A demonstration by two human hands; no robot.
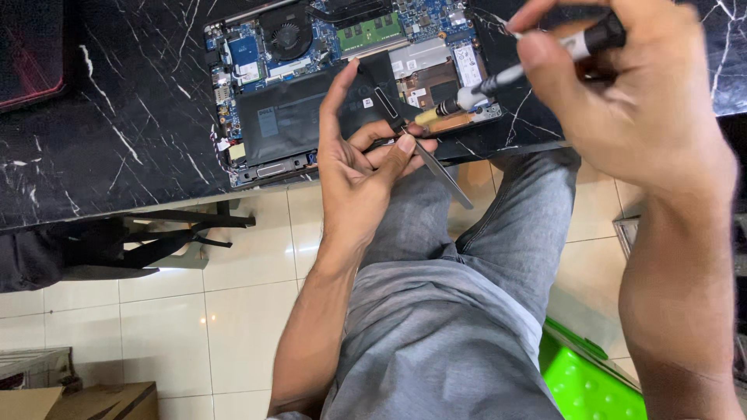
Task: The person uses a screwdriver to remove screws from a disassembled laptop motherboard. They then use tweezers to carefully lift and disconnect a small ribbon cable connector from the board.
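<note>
An opened laptop (280, 117) lies bottom-up on the black marble table (117, 132), with its black battery, fan and blue circuit board exposed. My left hand (362, 167) rests at the laptop's near edge and pinches a thin metal pry tool (440, 171) that slants down towards my lap, index finger stretched over the battery. My right hand (622, 85) is raised at the upper right and grips a screwdriver (537, 66) with a black-and-white handle. Its tip points down-left at the board near a yellowish part (443, 118).
My legs in grey jeans (459, 311) fill the lower middle, above a pale tiled floor (233, 311). A dark bag (47, 257) sits under the table at left. A green object (583, 381) lies at lower right, cardboard boxes (78, 400) at lower left.
</note>
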